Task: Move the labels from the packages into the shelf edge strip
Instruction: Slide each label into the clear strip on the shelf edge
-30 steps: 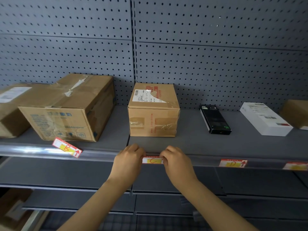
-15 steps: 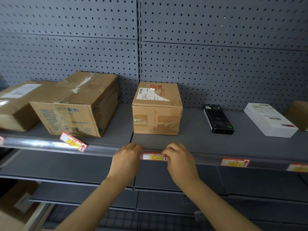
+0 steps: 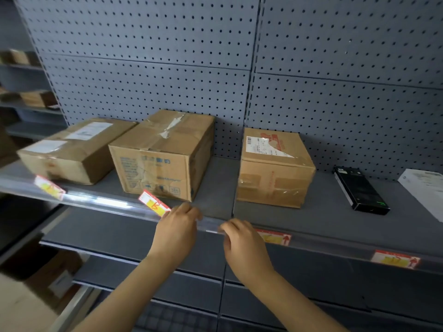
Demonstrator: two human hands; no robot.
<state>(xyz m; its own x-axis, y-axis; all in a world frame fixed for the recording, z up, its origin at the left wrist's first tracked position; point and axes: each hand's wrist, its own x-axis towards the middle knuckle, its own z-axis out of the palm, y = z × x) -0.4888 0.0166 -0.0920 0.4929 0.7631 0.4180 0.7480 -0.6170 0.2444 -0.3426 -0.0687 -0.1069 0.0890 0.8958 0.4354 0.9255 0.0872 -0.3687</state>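
A clear shelf edge strip [image 3: 103, 202] runs along the front of the grey shelf [image 3: 318, 212]. A red and yellow label marked B [image 3: 154, 203] sticks out of it at a tilt, in front of the middle cardboard box [image 3: 163, 156]. My left hand [image 3: 177, 228] rests its bent fingers on the strip, touching that label's right end. My right hand [image 3: 242, 243] is curled at the strip, just left of a label [image 3: 275, 237] seated flat in it below the small box [image 3: 273, 168]. Another label [image 3: 49, 188] sits tilted at the far left, and one more [image 3: 395, 259] lies flat at the right.
A flat cardboard box [image 3: 72, 152] stands at the left of the shelf. A black device [image 3: 359, 190] and a white box [image 3: 424, 190] lie at the right. Grey pegboard [image 3: 167, 68] backs the shelf. Lower shelves [image 3: 287, 307] run below my arms.
Both hands have let go of the label under the small box and shifted left along the strip. My view has turned left, and the left hand now reaches the tilted B label.
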